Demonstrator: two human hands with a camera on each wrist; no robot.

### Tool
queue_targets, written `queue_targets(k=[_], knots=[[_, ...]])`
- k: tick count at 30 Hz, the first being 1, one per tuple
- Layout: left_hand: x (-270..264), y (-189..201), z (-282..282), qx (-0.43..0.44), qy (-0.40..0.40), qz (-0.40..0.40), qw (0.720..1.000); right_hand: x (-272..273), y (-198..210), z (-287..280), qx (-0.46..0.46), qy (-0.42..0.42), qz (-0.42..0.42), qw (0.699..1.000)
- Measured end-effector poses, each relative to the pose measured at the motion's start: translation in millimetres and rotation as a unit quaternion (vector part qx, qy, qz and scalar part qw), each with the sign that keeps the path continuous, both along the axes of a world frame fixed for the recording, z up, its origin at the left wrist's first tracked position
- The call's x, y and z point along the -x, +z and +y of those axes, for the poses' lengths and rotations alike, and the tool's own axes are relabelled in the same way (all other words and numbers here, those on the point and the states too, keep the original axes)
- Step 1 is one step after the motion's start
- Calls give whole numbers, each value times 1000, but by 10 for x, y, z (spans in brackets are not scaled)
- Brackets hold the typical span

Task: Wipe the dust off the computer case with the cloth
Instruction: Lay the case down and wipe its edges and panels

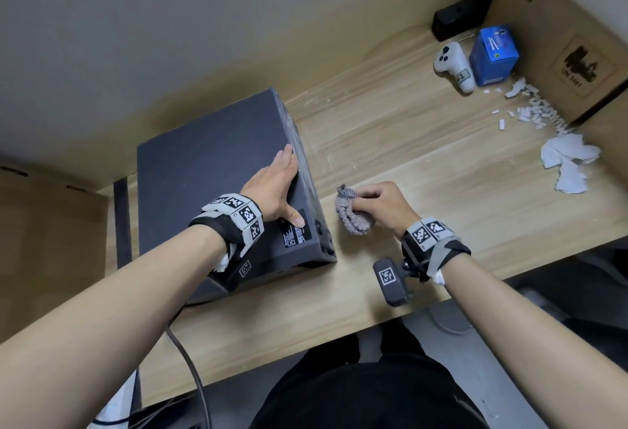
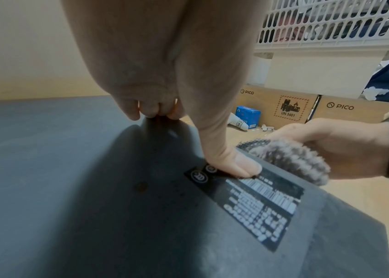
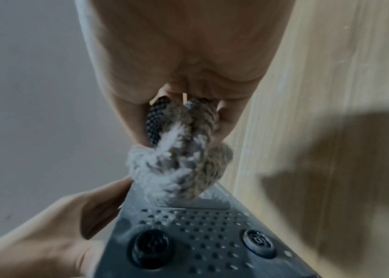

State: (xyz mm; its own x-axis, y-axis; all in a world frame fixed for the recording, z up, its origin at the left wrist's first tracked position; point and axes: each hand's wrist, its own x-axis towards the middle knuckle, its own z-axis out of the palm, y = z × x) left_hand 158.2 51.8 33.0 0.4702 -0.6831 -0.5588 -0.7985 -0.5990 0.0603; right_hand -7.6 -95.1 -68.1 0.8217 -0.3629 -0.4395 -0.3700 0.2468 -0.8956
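Observation:
A dark grey computer case (image 1: pixel 204 183) lies on its side on the wooden desk (image 1: pixel 424 163). My left hand (image 1: pixel 283 187) rests flat on its top face near the right edge, fingers straight, thumb beside the black label (image 2: pixel 260 203). My right hand (image 1: pixel 377 207) grips a bunched grey fluffy cloth (image 1: pixel 351 217) just right of the case. In the right wrist view the cloth (image 3: pixel 181 161) touches the case's dusty perforated side panel (image 3: pixel 212 235), above two round buttons. The left wrist view shows the cloth (image 2: pixel 291 159) at the case's upper edge.
At the back right stand a white controller (image 1: pixel 453 64), a blue box (image 1: pixel 494 54) and a cardboard box (image 1: pixel 560 47), with white paper scraps (image 1: pixel 530 109) and crumpled tissue (image 1: pixel 567 163) nearby. A black cable (image 1: pixel 190 360) hangs off the front desk edge.

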Motion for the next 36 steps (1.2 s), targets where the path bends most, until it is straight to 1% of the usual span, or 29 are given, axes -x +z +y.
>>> queue_targets(k=[2, 6, 7, 10, 13, 15, 18, 19, 22, 24, 26, 27, 29, 30, 31, 33, 36], knots=[[-10, -1, -3, 2, -3, 0, 1000, -82, -162, 26, 34, -2, 30, 999], [-23, -24, 9, 2, -5, -1, 1000, -179, -486, 364, 92, 113, 105, 984], [-26, -34, 16, 2, -5, 0, 1000, -180, -528, 448, 112, 123, 111, 980], [-24, -40, 17, 8, 0, 5, 1000, -132, -569, 556, 161, 119, 116, 973], [-28, -41, 9, 12, 4, 6, 1000, 3, -596, 613, 151, 138, 132, 970], [-27, -36, 19, 14, 5, 7, 1000, 41, -579, 597, 124, 161, 121, 971], [-33, -38, 43, 21, 7, 16, 1000, -38, -435, 399, 80, 211, 91, 970], [-38, -37, 48, 24, 7, 18, 1000, -82, -353, 305, 74, 199, 77, 974], [-54, -39, 49, 32, 5, 24, 999, -241, -167, 41, 50, 84, 63, 993], [-61, -41, 50, 34, 7, 27, 999, -356, -122, -5, 27, 54, 55, 997], [-62, -49, 52, 32, 7, 27, 999, -449, -190, 87, 34, 80, 71, 994], [-62, -55, 53, 33, 8, 26, 999, -465, -249, 161, 53, 102, 77, 990], [-62, -66, 56, 35, 7, 26, 999, -440, -425, 326, 153, 137, 67, 976], [-64, -74, 60, 36, 6, 26, 999, -400, -488, 389, 203, 136, 56, 968], [-65, -77, 64, 37, 6, 25, 999, -347, -512, 445, 233, 124, 42, 964], [-62, -79, 69, 41, 6, 27, 999, -245, -589, 519, 257, 111, 37, 959], [-63, -73, 69, 45, 7, 33, 998, -118, -652, 591, 271, 115, 87, 952]])
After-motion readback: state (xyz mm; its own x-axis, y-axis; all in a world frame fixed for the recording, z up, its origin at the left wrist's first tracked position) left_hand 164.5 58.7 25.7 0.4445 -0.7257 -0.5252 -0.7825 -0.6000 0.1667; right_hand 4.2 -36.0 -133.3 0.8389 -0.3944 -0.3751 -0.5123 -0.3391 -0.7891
